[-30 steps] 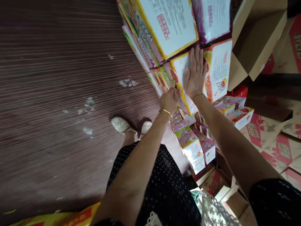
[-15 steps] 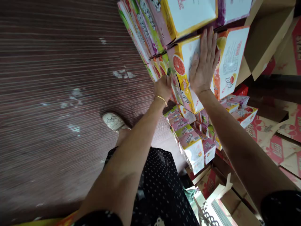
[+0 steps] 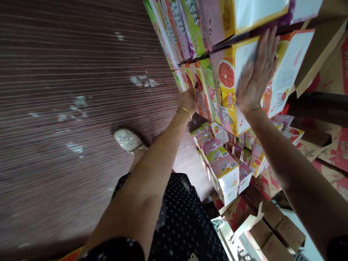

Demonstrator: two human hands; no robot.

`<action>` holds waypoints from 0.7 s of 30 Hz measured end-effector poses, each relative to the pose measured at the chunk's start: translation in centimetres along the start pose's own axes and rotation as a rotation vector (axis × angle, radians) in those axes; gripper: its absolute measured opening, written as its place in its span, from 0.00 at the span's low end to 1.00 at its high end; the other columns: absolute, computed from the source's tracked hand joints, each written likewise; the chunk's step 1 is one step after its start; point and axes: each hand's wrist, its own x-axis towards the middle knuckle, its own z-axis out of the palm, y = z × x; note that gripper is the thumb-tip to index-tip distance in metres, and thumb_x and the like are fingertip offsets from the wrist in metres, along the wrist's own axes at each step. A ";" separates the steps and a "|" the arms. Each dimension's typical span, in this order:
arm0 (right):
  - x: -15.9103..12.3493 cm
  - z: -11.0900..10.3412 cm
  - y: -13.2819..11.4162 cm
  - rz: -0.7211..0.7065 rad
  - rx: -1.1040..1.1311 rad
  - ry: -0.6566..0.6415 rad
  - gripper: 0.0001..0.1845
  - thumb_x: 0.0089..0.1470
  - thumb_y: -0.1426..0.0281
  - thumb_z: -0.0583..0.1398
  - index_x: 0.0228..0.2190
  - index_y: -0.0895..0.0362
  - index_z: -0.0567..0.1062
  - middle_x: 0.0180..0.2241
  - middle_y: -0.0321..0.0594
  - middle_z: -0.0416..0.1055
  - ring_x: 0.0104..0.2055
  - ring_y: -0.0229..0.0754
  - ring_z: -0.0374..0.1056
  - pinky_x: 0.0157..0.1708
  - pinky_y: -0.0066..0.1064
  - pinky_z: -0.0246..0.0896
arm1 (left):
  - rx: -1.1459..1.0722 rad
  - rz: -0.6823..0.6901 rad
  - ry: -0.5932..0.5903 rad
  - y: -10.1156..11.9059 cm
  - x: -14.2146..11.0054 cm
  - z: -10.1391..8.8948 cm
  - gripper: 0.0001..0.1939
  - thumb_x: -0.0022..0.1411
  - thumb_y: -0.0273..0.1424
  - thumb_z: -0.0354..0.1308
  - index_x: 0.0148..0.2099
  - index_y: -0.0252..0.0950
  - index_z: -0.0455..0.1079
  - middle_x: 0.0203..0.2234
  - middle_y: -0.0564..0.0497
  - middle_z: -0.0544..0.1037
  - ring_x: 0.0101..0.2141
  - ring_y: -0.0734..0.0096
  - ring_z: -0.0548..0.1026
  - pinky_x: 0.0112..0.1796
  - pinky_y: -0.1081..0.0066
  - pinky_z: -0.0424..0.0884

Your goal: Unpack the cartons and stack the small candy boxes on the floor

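My right hand (image 3: 257, 74) lies flat, fingers stretched out, on the white end of a yellow-edged fruit carton (image 3: 227, 81) printed with a cut grapefruit. My left hand (image 3: 189, 100) is curled against the sides of the orange and pink cartons (image 3: 199, 90) in the same row. Some of its fingers are hidden, and a thin gold bracelet circles that wrist. Beside this row, a second row of bright cartons (image 3: 190, 30) runs along, touching or nearly touching it. An orange-edged white carton (image 3: 290, 69) lies beyond my right hand.
Another pile of fruit cartons (image 3: 224, 165) stands nearer my body. Brown cardboard boxes (image 3: 335, 145) with red print line the right side, some with raised flaps. One of my shoes (image 3: 127, 140) rests on the dark ribbed floor (image 3: 81, 72) at left.
The cartons under my right hand have shifted right in view, and that hand has moved right with them. My left hand stays at nearly the same spot, against a different part of the row.
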 end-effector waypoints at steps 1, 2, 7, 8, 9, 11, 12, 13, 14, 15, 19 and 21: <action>0.0 0.1 0.1 -0.001 0.014 -0.037 0.37 0.71 0.54 0.34 0.75 0.50 0.39 0.74 0.41 0.45 0.78 0.47 0.23 0.74 0.61 0.37 | 0.027 0.010 -0.079 0.1 -0.8 1.6 0.25 0.78 0.39 0.37 0.53 0.30 0.72 0.43 0.38 0.81 0.45 0.58 0.79 0.41 0.66 0.65; 0.0 0.1 0.1 0.003 0.023 -0.051 0.36 0.71 0.54 0.34 0.75 0.49 0.37 0.73 0.41 0.46 0.78 0.47 0.22 0.73 0.63 0.39 | 0.062 -0.005 -0.170 0.0 -2.4 3.2 0.25 0.78 0.39 0.37 0.54 0.31 0.72 0.43 0.38 0.81 0.45 0.58 0.79 0.41 0.65 0.66; -0.3 0.3 0.1 -0.015 -0.076 0.128 0.37 0.72 0.56 0.30 0.74 0.56 0.44 0.74 0.44 0.45 0.78 0.44 0.32 0.75 0.55 0.34 | 0.093 -0.132 -0.248 -2.5 -8.1 3.9 0.22 0.78 0.39 0.40 0.52 0.34 0.74 0.37 0.43 0.81 0.38 0.62 0.79 0.35 0.67 0.64; -0.3 0.3 0.1 -0.040 -0.091 0.157 0.38 0.72 0.56 0.30 0.73 0.61 0.47 0.74 0.47 0.45 0.78 0.43 0.35 0.75 0.52 0.34 | 0.094 -0.161 -0.172 -3.1 -7.0 2.5 0.24 0.78 0.40 0.39 0.52 0.33 0.73 0.38 0.43 0.81 0.39 0.62 0.79 0.35 0.68 0.64; -0.3 0.4 0.1 -0.067 -0.093 0.180 0.39 0.72 0.56 0.30 0.72 0.66 0.50 0.73 0.51 0.46 0.77 0.44 0.37 0.75 0.49 0.34 | 0.090 -0.182 -0.072 -3.6 -5.1 1.1 0.26 0.79 0.40 0.37 0.52 0.32 0.73 0.39 0.42 0.81 0.40 0.63 0.79 0.37 0.68 0.64; -0.2 0.5 0.2 -0.124 -0.069 0.215 0.40 0.72 0.58 0.32 0.69 0.77 0.53 0.72 0.59 0.48 0.76 0.46 0.40 0.75 0.44 0.36 | 0.082 -0.138 0.046 -3.8 -0.3 -1.0 0.29 0.79 0.39 0.32 0.52 0.28 0.73 0.44 0.39 0.80 0.45 0.62 0.78 0.41 0.67 0.66; -0.1 0.5 0.2 -0.148 -0.051 0.230 0.40 0.72 0.60 0.34 0.68 0.80 0.54 0.71 0.62 0.49 0.76 0.46 0.41 0.74 0.43 0.36 | 0.081 -0.121 0.047 -3.6 1.8 -1.2 0.29 0.80 0.39 0.34 0.53 0.28 0.73 0.46 0.38 0.79 0.48 0.61 0.77 0.44 0.66 0.66; 0.0 0.6 0.3 -0.167 -0.036 0.239 0.39 0.71 0.62 0.35 0.67 0.82 0.55 0.71 0.64 0.49 0.76 0.47 0.42 0.74 0.43 0.37 | 0.077 -0.100 0.027 -3.4 3.4 -0.8 0.28 0.80 0.39 0.35 0.54 0.28 0.73 0.47 0.38 0.79 0.49 0.60 0.77 0.46 0.65 0.66; 0.1 0.6 0.3 -0.178 -0.027 0.246 0.38 0.70 0.64 0.36 0.67 0.83 0.55 0.70 0.64 0.50 0.76 0.47 0.42 0.74 0.43 0.37 | 0.071 -0.084 -0.013 -3.1 4.0 0.2 0.27 0.79 0.39 0.37 0.55 0.28 0.73 0.47 0.39 0.79 0.50 0.60 0.76 0.47 0.64 0.67; 0.1 0.6 0.3 -0.187 -0.021 0.257 0.38 0.69 0.65 0.37 0.66 0.83 0.55 0.70 0.64 0.50 0.76 0.47 0.43 0.74 0.43 0.37 | 0.064 -0.081 -0.058 -3.0 3.8 1.6 0.26 0.79 0.40 0.38 0.55 0.29 0.73 0.46 0.39 0.79 0.49 0.59 0.77 0.47 0.64 0.67; 0.1 0.6 0.6 -0.224 0.018 0.281 0.40 0.71 0.62 0.36 0.66 0.87 0.54 0.70 0.68 0.50 0.76 0.48 0.44 0.74 0.44 0.38 | 0.040 -0.079 -0.224 -4.4 -1.7 5.6 0.23 0.79 0.38 0.40 0.54 0.33 0.74 0.40 0.43 0.79 0.45 0.59 0.78 0.46 0.63 0.70; 0.1 0.5 0.7 -0.243 0.048 0.283 0.43 0.73 0.57 0.35 0.66 0.87 0.54 0.69 0.70 0.50 0.76 0.50 0.44 0.74 0.45 0.38 | 0.048 -0.146 -0.220 -6.0 -3.0 4.7 0.22 0.78 0.38 0.41 0.52 0.32 0.75 0.36 0.45 0.78 0.45 0.58 0.79 0.47 0.63 0.71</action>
